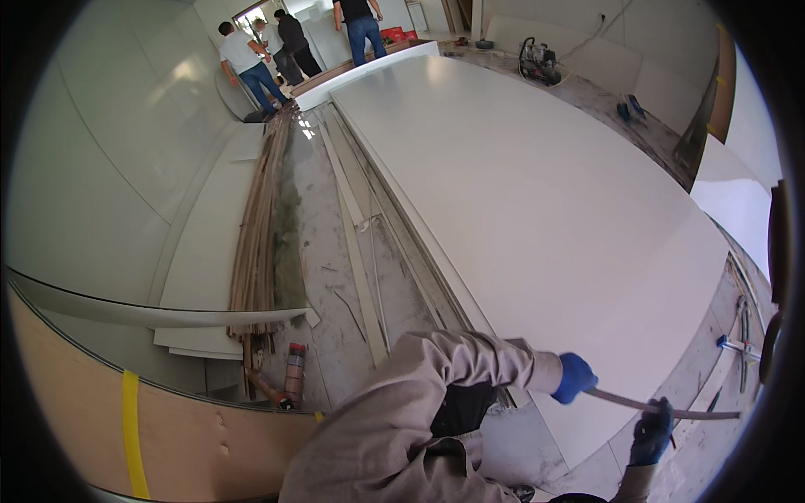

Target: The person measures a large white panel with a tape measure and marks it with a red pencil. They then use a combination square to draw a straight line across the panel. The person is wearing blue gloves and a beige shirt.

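A large white panel lies flat in front of me, running away toward the far wall. Over its near right corner, my left hand in a blue glove is closed on one end of a narrow grey strip, perhaps a ruler or tape blade. Farther along the strip, my right hand, in a darker blue glove, is closed around it at the panel's near edge. The strip's free end sticks out to the right, past that hand. A thin, pencil-like tip shows beside the right hand; its kind is unclear.
Long wooden strips lie along the left wall. An orange-brown tube-shaped tool stands near a brown board with yellow tape. A blue-ended clamp lies at right. Several people stand at the back, with a compressor-like machine farther right.
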A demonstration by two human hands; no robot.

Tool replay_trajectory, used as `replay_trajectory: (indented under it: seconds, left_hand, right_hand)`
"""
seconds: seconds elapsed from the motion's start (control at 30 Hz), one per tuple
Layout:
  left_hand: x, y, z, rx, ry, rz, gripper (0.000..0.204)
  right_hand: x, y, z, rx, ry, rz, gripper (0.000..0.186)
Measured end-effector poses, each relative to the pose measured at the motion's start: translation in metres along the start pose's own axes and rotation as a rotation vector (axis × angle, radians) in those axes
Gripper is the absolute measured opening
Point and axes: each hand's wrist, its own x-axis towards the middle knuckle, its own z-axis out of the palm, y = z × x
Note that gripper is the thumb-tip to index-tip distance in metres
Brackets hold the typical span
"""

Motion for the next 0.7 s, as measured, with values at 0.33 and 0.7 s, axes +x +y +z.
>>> replay_trajectory:
  seconds: [0.33,0.7]
  left_hand:
    - [0.007,-0.145,0.008,0.383,0.189,-0.030,0.017]
    - [0.041,-0.120,0.018,0.609,-0.102,-0.151,0.017]
  right_hand:
    - [-0.025,-0.015,-0.075,-0.517,-0.184,0.379,0.028]
    - [-0.099,-0.031,-0.119,-0.681,0.068,0.254,0.028]
